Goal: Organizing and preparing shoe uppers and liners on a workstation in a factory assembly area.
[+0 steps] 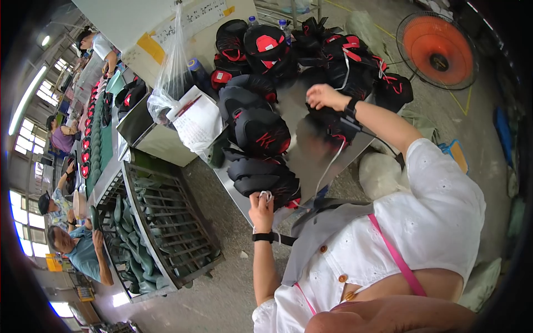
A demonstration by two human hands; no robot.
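Note:
My left hand [260, 211] is closed at the near edge of the metal table, against a black shoe [261, 176] with red trim. Something small and white shows at its fingertips; I cannot tell whether it is a lace or a wrap. Above the table's right part hangs my right hand [327, 99], its fingers curled together; what they hold, if anything, is hidden. A dark shoe [333, 130] sits below it, partly blurred, with a white lace [331, 165] trailing toward me. More black shoes [258, 129] lie in the middle, soles and uppers showing.
Shoes [269, 47] are heaped along the table's far side. A paper pad [195, 119] and a plastic bag [169, 83] are at left. A metal cage cart [172, 222] holds dark green shoe lasts. An orange fan [437, 53] stands far right. Other people work at left.

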